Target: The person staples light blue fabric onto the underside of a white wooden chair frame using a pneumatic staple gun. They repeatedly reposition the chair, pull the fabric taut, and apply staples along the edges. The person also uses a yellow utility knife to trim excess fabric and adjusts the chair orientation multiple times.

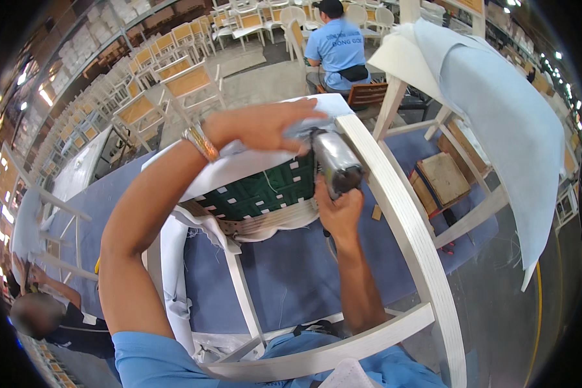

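Note:
A white wooden chair frame (427, 258) lies tipped before me, with dark green woven webbing (258, 191) showing at its seat. My right hand (341, 210) is wrapped round the handle of a silver staple gun (337, 158), whose nose meets the seat edge beside the frame's right rail. Pale fabric (216, 169) stretches along the seat's far edge. Over that edge my left hand (265, 129) reaches with fingers stretched out, slightly blurred, close to the gun's nose. On its wrist is a metallic bracelet. A loose fabric flap (174, 278) hangs at the left.
The chair is on a blue-covered table (258, 291). At right stands another chair draped in pale blue cloth (498, 97), near a wooden block (443, 181). One person (336, 48) sits ahead; another (64, 317) works at left. Rows of chairs (168, 52) fill the background.

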`<state>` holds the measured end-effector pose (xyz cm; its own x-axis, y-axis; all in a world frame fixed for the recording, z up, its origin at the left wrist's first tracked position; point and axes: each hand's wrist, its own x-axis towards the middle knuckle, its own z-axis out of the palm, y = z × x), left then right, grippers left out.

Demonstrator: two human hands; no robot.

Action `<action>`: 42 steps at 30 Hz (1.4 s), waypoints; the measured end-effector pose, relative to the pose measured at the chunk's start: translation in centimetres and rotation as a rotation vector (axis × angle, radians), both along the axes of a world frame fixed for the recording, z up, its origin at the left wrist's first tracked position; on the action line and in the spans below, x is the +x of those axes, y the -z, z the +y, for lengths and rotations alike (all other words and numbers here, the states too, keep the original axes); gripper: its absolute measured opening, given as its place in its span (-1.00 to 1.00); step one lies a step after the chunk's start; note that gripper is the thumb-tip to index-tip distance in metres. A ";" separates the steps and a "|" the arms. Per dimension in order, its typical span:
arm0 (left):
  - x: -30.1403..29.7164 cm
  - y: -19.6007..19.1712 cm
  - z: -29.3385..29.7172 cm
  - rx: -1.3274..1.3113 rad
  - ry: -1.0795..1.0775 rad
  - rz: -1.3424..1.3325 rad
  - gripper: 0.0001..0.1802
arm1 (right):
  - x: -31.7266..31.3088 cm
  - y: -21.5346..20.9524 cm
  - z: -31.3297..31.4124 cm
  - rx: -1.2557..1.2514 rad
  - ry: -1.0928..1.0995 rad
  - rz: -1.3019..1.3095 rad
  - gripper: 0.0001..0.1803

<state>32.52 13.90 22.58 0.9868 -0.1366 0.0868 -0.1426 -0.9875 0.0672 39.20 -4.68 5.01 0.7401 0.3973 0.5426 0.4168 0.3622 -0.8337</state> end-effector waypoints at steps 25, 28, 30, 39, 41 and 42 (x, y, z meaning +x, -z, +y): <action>-0.9 3.1 3.6 0.019 -0.287 -0.011 0.08 | -2.3 -0.3 1.2 -0.007 0.005 -0.122 -0.81; -1.0 2.3 2.6 0.038 -0.328 0.034 0.08 | -2.5 0.0 1.3 -0.043 -0.009 -0.109 -0.81; -1.2 2.1 2.3 0.045 -0.339 0.046 0.09 | -2.6 -0.2 1.4 -0.044 -0.002 -0.113 -0.81; -1.7 2.7 1.9 0.119 -0.306 -0.016 0.15 | -3.0 -0.6 1.2 -0.099 -0.102 -0.135 -0.76; -1.9 2.6 1.4 0.161 -0.330 0.015 0.17 | -3.2 -0.9 1.1 -0.089 -0.131 -0.251 -0.72; -2.0 2.6 1.3 0.182 -0.306 -0.012 0.18 | -3.4 -1.0 1.2 -0.093 -0.103 -0.264 -0.70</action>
<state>30.53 15.16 19.99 0.9834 0.1512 0.1001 0.1623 -0.9802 -0.1135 35.82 -3.43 6.04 0.5317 0.5199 0.6686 0.5883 0.3412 -0.7331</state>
